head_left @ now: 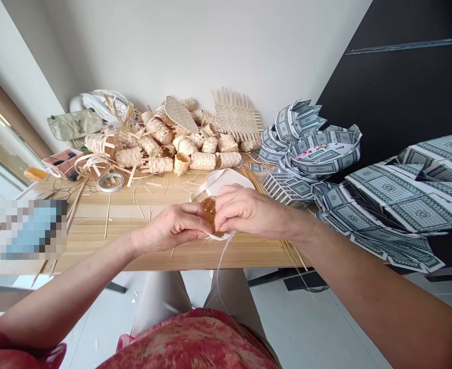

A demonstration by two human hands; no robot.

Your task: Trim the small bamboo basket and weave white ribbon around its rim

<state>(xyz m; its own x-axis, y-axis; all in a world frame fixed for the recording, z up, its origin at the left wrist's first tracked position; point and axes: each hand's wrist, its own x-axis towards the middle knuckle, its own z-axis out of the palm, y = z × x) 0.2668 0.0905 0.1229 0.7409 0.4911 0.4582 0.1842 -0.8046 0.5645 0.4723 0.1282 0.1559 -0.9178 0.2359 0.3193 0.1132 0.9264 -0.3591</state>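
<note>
My left hand (pixel 172 226) and my right hand (pixel 249 210) meet above the wooden table (pixel 95 225), with their fingers pinching a small amber translucent object (pixel 209 211) from both sides. Most of that object is hidden by my fingers. A thin white strip (pixel 221 266) hangs from between my hands, past the table's front edge. Just beyond my fingers lies a curved white band (pixel 223 182), which touches neither hand clearly. What the amber object is made of, I cannot tell.
A heap of woven pale bamboo-strip pieces (pixel 160 148) and a flat woven mat (pixel 237 118) stand at the back. Folded playing-card constructions (pixel 310 148) rise to the right. A tape roll (pixel 110 181), loose splints, a green pouch (pixel 75 124) and a pixelated blue item (pixel 34 229) lie left.
</note>
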